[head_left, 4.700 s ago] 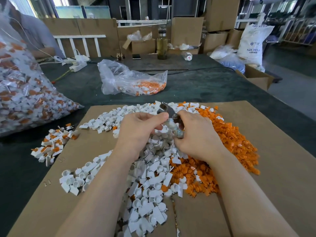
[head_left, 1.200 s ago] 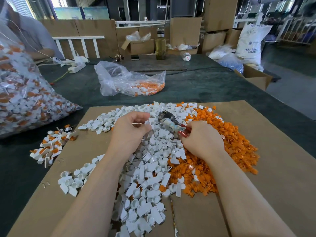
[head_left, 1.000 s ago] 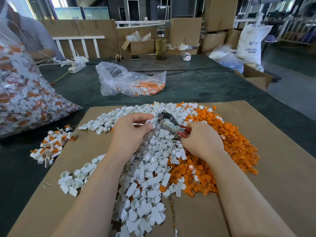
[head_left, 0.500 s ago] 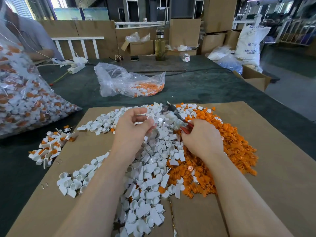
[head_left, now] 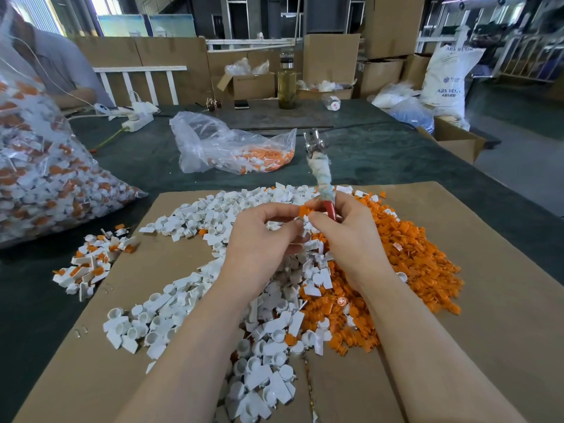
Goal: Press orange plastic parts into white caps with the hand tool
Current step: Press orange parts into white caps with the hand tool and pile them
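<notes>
Above the middle of the cardboard sheet [head_left: 476, 346] both hands meet over the heaps of loose parts. The right hand [head_left: 345, 239] is curled round the red grips of the hand tool [head_left: 323, 178], which stands nearly upright with its cloth-wrapped shank and metal head pointing away from the sheet; the same hand's fingertips also pinch a small orange plastic part [head_left: 304, 211]. The left hand [head_left: 262, 239] is curled with thumb and forefinger drawn close, and it appears to hold a white cap against the orange piece, though the cap is mostly hidden. The white caps [head_left: 195, 312] cover the left and near side of the sheet, and the orange parts [head_left: 406, 254] are heaped on its right side. These pieces look light, stiff and smooth, so I judge they will slip or flick out of a loose pinch; each is best held by its outer wall, with the open mouth left clear for the insert. The tool is the heavier item and is best taken low on the red grips, where the wrapping adds friction.
</notes>
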Tool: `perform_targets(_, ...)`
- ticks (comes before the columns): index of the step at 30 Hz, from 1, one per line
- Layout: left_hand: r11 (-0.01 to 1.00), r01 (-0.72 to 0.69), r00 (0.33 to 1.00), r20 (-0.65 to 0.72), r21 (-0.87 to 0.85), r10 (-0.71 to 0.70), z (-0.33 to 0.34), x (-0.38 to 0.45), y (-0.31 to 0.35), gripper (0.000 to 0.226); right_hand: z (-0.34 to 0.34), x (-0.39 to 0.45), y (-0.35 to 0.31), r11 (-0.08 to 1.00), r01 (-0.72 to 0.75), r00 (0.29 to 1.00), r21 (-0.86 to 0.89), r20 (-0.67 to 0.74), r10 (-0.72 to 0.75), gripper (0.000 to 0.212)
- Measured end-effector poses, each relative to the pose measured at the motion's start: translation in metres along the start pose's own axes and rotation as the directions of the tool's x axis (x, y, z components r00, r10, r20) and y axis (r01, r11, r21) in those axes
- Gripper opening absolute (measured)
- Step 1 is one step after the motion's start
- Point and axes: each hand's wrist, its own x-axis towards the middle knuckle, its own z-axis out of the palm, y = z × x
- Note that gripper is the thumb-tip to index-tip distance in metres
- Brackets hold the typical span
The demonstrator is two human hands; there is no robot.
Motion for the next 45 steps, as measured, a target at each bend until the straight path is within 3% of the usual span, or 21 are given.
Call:
perform_targets(6,1.000,0.002,0.997,-0.071,0.015,-0.001,-0.0012,0.0009,-0.0004,0.024,0.0016,-0.0001,0.0014,0.989,0.050,0.998,-0.138,0.047,-0.044,0.015)
perform_targets(13,0.999,0.027,0.994,-0.105,0.023,-0.024,-0.0007,0.0031,-0.0020,0.022,0.0034,0.0006,0.0035,0.980,0.093,0.995,-0.175,0.047,-0.086,0.017)
perform_targets(19,0.988,0.083,0.989,-0.112,-0.129,-0.098,-0.0026,0.0045,-0.0025,0.019,0.0053,-0.0007,0.0035,0.992,0.095,0.995,-0.083,0.034,-0.093,0.020)
perform_targets(26,0.995,0.068,0.992,-0.097,-0.067,-0.074,-0.0033,0.0059,-0.0055,0.019,0.0047,-0.0014,0.0026,0.997,0.079,0.997,0.002,0.026,-0.079,0.014)
perform_targets(36,0.955,0.154,0.962,-0.179,-0.255,-0.203,-0.0060,0.0052,-0.0024,0.026,0.0053,-0.0019,0.0024,0.992,0.126,0.992,-0.020,-0.007,-0.126,0.014)
perform_targets(40,0.908,0.171,0.963,-0.128,-0.382,-0.236,-0.0074,0.0039,0.0008,0.023,0.0063,-0.0023,0.0021,0.989,0.142,0.990,-0.051,0.007,-0.142,0.015)
perform_targets(45,0.885,0.197,0.966,-0.068,-0.421,-0.248,-0.0068,0.0036,0.0025,0.021,0.0081,-0.0038,0.0024,0.984,0.159,0.987,-0.074,-0.015,-0.161,0.015)
